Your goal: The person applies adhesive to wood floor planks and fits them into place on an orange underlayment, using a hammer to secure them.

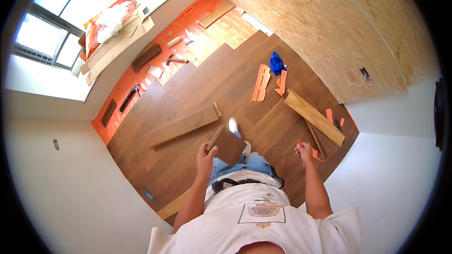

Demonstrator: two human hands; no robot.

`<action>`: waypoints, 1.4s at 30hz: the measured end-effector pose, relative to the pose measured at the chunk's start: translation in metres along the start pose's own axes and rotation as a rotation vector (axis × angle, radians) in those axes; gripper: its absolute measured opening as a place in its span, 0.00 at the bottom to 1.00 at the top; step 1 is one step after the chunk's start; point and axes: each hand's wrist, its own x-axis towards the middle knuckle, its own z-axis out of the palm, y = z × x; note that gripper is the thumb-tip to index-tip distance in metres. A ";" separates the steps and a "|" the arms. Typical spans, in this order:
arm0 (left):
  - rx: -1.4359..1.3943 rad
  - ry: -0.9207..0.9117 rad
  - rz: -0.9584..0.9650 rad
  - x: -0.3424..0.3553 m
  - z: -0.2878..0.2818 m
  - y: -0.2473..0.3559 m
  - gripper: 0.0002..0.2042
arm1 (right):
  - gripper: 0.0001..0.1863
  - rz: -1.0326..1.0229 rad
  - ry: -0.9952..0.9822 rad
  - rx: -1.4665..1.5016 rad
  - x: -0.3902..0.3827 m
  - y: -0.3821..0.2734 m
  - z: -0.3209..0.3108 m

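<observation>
My left hand point(206, 153) grips a short, dark brown floorboard piece point(229, 146) by its left edge, tilted in front of my jeans. My right hand point(303, 153) is closed on a small red object point(299, 143), too small to name. Just right of that hand, a curved orange strip point(320, 158) lies on the floor beside narrow wood pieces point(315, 138) and a long light board point(314, 117). Another long brown board point(183, 124) lies ahead of me on the laid wood floor point(188, 169).
Orange underlay point(190, 14) borders the far left, holding a hammer point(176, 60), a black tool point(128, 99) and offcuts point(146, 57). Cardboard point(122, 33) sits on the window sill. A blue cloth point(278, 63) and orange pieces point(260, 82) lie near the chipboard wall point(329, 19).
</observation>
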 end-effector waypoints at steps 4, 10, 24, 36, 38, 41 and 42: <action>-0.073 -0.046 0.017 0.114 0.042 0.036 0.11 | 0.09 -0.162 -0.031 -0.042 0.063 -0.138 0.047; -0.152 -0.112 -0.053 0.275 0.127 0.114 0.11 | 0.10 -0.103 -0.086 -0.248 0.133 -0.209 0.098; 0.015 0.017 -0.151 0.606 0.188 0.241 0.12 | 0.09 0.169 -0.143 -0.131 0.375 -0.349 0.154; 0.178 0.018 -0.380 1.089 0.292 0.023 0.14 | 0.13 -0.240 -0.308 -0.580 0.890 -0.437 0.328; 0.277 -0.026 -0.348 1.172 0.289 -0.046 0.17 | 0.12 -0.312 -0.350 -0.713 0.950 -0.444 0.368; 0.249 -0.060 -0.316 1.282 0.335 -0.120 0.22 | 0.12 -0.451 -0.335 -0.963 1.058 -0.415 0.370; 0.338 0.030 -0.231 1.318 0.312 -0.166 0.21 | 0.11 -0.495 -0.423 -1.022 1.088 -0.401 0.400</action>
